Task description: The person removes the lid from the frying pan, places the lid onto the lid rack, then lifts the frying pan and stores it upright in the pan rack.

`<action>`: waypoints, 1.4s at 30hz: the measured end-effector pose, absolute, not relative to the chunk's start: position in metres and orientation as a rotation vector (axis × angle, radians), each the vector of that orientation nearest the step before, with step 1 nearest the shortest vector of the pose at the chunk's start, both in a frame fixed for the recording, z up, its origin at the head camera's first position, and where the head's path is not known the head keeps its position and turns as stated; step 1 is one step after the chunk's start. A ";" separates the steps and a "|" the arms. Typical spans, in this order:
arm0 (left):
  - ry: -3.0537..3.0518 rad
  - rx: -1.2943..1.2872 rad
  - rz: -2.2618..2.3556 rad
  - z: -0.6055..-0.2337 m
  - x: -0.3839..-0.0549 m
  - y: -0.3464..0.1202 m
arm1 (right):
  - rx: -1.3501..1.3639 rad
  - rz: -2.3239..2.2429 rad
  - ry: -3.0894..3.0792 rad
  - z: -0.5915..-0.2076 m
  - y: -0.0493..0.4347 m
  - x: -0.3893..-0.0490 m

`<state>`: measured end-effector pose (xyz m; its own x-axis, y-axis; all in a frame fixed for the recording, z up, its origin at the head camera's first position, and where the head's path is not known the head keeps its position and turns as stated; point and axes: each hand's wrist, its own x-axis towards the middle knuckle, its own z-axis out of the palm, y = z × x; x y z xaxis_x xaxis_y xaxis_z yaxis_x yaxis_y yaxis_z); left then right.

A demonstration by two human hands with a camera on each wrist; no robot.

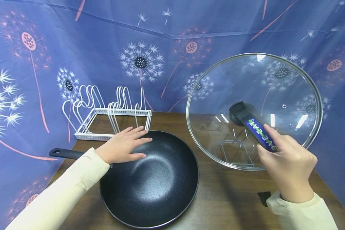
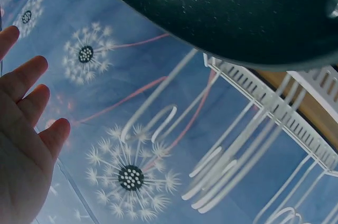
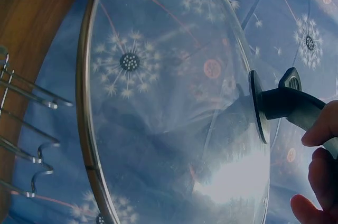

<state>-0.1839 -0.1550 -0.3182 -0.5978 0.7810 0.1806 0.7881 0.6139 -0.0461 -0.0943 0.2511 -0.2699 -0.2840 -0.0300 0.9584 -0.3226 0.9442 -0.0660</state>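
Observation:
A large round glass lid with a metal rim is held up, tilted, at the right of the head view. My right hand grips its long black handle, which carries a bright lettered label. In the right wrist view the handle's base joins the glass. My left hand is spread above the upper left part of a black wok; whether it touches the pan cannot be told. The wok's handle points left, partly behind the left sleeve. In the left wrist view the fingers are apart, holding nothing.
A white wire rack with looped dividers stands at the back left behind the wok. A smaller metal wire rack shows through the glass lid. Blue dandelion-print cloth hangs behind the wooden table.

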 end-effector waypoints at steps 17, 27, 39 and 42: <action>-2.628 -1.430 -0.093 -0.319 -0.192 -0.119 | 0.206 0.237 -1.846 -0.265 0.269 -0.086; -2.615 -1.524 -0.008 -0.319 -0.200 -0.091 | 0.162 0.196 -1.867 -0.265 0.281 -0.082; -2.537 -1.580 0.137 -0.323 -0.217 -0.046 | 0.107 0.108 -1.978 -0.255 0.297 -0.076; -2.535 -1.590 0.145 -0.321 -0.220 -0.034 | 0.105 0.104 -2.036 -0.251 0.303 -0.075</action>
<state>-0.2198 -0.0344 -0.3213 -0.4290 0.9005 0.0718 0.8864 0.4349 -0.1587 -0.0749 0.3031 -0.2505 -0.4499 -0.0294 0.8926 -0.1198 0.9924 -0.0277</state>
